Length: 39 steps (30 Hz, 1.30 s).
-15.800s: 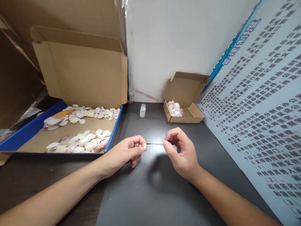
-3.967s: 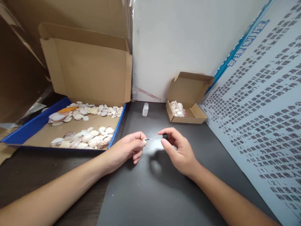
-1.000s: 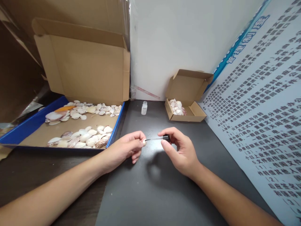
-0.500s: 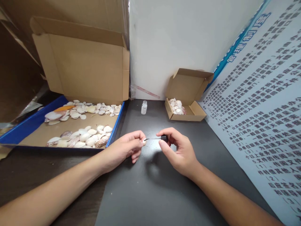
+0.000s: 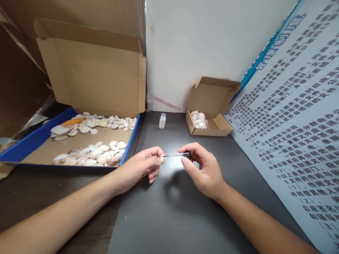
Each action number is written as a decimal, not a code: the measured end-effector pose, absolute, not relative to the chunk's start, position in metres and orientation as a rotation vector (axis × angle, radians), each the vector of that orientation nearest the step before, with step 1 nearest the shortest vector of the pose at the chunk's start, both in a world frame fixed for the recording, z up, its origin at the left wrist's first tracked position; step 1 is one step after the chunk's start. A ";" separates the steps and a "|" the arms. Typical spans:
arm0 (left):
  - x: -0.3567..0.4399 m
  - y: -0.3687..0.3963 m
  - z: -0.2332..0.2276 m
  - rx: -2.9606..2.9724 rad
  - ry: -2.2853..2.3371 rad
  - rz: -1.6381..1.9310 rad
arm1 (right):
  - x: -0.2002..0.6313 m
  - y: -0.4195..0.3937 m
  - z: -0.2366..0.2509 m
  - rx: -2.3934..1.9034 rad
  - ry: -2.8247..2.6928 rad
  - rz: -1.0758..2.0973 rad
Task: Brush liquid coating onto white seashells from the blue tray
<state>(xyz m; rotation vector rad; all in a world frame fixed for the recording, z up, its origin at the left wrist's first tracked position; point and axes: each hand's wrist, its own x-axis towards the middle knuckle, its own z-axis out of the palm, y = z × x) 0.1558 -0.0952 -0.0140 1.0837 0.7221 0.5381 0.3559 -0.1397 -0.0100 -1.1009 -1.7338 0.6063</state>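
My left hand (image 5: 145, 163) pinches a small pale shell (image 5: 162, 159) between thumb and fingertips, mostly hidden by them. From the right, my right hand (image 5: 202, 165) grips the black cap of a brush applicator (image 5: 186, 154). Its thin clear stem runs level to the left, and the dark tip is at the upper edge of the shell; whether it touches cannot be told. Behind the hands, a small clear glass bottle (image 5: 162, 121) with white lettering stands upright without its cap.
On the left, a blue-edged cardboard box (image 5: 131, 141) lies open with many shells (image 5: 99, 153) in two groups. A smaller brown carton (image 5: 212, 132) with shells stands at the back right. A white panel (image 5: 190, 53) rises behind, and a printed sheet (image 5: 296, 141) leans along the right.
My right hand has shifted slightly right with the brush applicator, its tip now nearer the shell's upper edge. My left hand stays almost in place.
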 end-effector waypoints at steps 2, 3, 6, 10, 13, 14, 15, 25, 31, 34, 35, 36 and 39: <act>0.155 -0.096 -0.014 1.077 0.729 0.541 | 0.356 -0.140 -0.010 -1.087 -1.759 0.620; 0.155 -0.096 -0.013 1.078 0.731 0.540 | 0.355 -0.140 -0.010 -1.099 -1.761 0.616; 0.155 -0.097 -0.013 1.084 0.728 0.538 | 0.355 -0.140 -0.010 -1.148 -1.726 0.591; 0.156 -0.097 -0.014 1.080 0.726 0.545 | 0.356 -0.140 -0.010 -1.097 -1.736 0.628; 0.156 -0.096 -0.014 1.082 0.729 0.547 | 0.356 -0.141 -0.010 -1.105 -1.750 0.622; 0.155 -0.096 -0.014 1.084 0.728 0.545 | 0.356 -0.140 -0.010 -1.126 -1.739 0.607; 0.155 -0.095 -0.014 1.084 0.727 0.542 | 0.356 -0.140 -0.010 -1.145 -1.724 0.591; 0.157 -0.097 -0.011 1.077 0.725 0.543 | 0.357 -0.141 -0.007 -1.155 -1.704 0.563; 0.157 -0.097 -0.010 1.072 0.743 0.542 | 0.356 -0.142 -0.007 -1.085 -1.761 0.620; 0.157 -0.097 -0.011 1.075 0.738 0.537 | 0.355 -0.141 -0.006 -1.137 -1.752 0.595; 0.156 -0.097 -0.012 1.080 0.736 0.534 | 0.355 -0.141 -0.006 -1.153 -1.740 0.580; 0.156 -0.096 -0.012 1.085 0.734 0.532 | 0.355 -0.141 -0.006 -1.158 -1.730 0.568; 0.156 -0.096 -0.013 1.088 0.735 0.532 | 0.355 -0.142 -0.006 -1.108 -1.739 0.580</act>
